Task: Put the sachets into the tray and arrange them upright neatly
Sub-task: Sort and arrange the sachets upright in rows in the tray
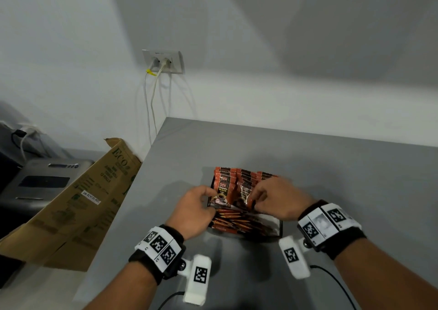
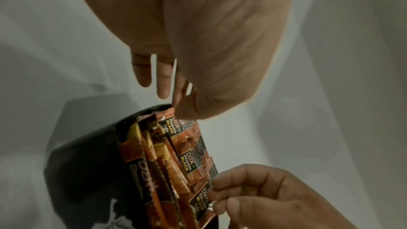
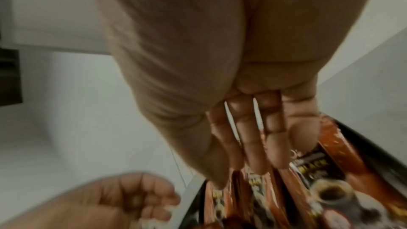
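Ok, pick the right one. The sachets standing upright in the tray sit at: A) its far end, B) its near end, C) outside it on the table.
A: in the head view the upright sachets fill the far end of the tray, while flat sachets lie nearer the person.

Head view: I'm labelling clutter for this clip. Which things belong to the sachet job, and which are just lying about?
Part of the job:
- sachets, standing in rows
- black tray holding them
- left hand, at the front-left sachet
- right hand, pinching a sachet

Just lying about:
- cardboard box, left of the table
- wall socket with cables
- grey machine behind the box
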Motion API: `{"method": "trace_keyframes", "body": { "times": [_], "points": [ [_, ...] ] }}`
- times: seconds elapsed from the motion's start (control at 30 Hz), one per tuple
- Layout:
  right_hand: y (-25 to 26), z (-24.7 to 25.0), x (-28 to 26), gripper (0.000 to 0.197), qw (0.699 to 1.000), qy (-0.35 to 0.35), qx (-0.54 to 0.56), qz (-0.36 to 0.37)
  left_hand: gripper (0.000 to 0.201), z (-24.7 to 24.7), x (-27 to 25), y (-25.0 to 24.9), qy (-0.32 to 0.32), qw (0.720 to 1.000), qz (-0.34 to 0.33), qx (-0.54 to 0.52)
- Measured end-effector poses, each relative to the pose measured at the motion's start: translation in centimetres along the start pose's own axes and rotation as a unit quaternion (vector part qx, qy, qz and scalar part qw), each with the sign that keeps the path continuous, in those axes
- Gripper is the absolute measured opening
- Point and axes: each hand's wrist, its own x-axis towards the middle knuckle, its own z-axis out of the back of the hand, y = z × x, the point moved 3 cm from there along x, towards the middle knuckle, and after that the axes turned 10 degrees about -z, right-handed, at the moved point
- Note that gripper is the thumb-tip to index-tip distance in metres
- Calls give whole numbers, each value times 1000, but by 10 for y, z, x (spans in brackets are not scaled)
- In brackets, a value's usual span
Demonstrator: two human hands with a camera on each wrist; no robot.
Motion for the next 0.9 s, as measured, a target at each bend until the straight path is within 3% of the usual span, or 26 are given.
{"method": "trace_keyframes", "body": {
  "times": [0.1, 0.23, 0.47, 0.9],
  "points": [
    [3, -13, -7, 28, 999, 25, -18, 44, 39, -2, 5, -3, 43, 997, -24, 53],
    [20, -28, -1, 35, 997, 16, 11, 74, 38, -6, 8, 1, 35, 997, -32, 62],
    [35, -39, 10, 31, 996, 13, -23, 89, 55, -12, 7, 19, -25, 992, -20, 122],
    [35, -54, 21, 24, 996, -11, -12, 89, 54, -18, 2, 34, -57, 991, -25, 119]
  ]
}}
